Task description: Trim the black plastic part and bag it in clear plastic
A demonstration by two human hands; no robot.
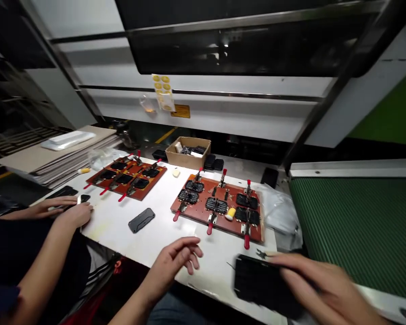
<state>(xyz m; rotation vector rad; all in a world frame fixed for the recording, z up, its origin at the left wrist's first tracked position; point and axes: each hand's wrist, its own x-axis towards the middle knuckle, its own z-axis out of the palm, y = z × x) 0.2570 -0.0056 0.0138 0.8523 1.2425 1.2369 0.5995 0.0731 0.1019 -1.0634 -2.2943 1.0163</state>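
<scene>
Big red jig board (pixel 203 213) sits mid-surface; my right hand (pixel 320 284) clamps the black tray (pixel 262 282) at the near edge, so I'd keep it flat and steady. Left hand (pixel 176 259) hovers spread, holding nothing.

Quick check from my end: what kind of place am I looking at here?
Most likely a factory assembly bench. Two red-brown clamp fixtures hold black parts on a white table, a green conveyor belt runs alongside, and a large machine housing stands behind.
</scene>
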